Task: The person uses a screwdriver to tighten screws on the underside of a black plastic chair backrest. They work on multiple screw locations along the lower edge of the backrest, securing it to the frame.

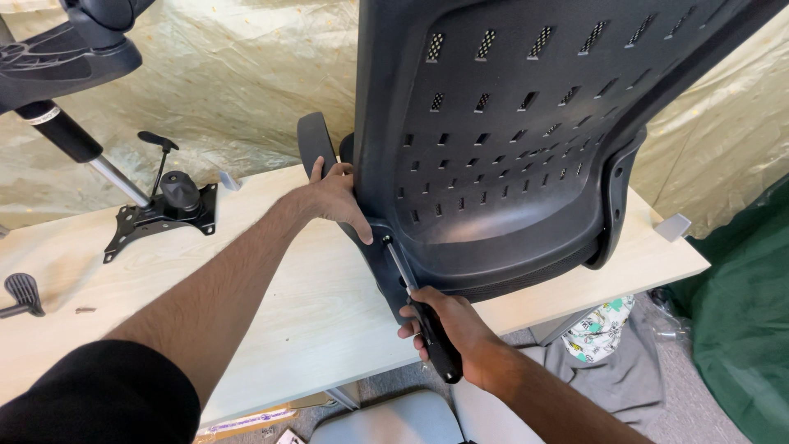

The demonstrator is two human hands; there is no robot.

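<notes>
At the near edge of the desk (312,321), my right hand (448,325) is clamped around the black handle of a screwdriver (419,308). Its long axis runs up and to the left, away from me, the handle low by the desk edge and the metal shaft rising to a tip that meets the lower left edge of the black chair back (526,123). The handle fills my right grip, with the shaft sticking out above the fingers.

Further in, my left hand (333,197) is closed over the side of the chair back, thumb pointing down toward the screwdriver tip, fingers wrapped around the rim next to a black armrest piece (314,144). The chair back stands upright on the desk, slotted with small holes, and blocks my view of what lies behind it.

Well apart to the left lie a black seat-mechanism plate (160,214) with a lever, and a gas cylinder (78,144) angled over it. At the far left edge sits a small black part (23,292).
</notes>
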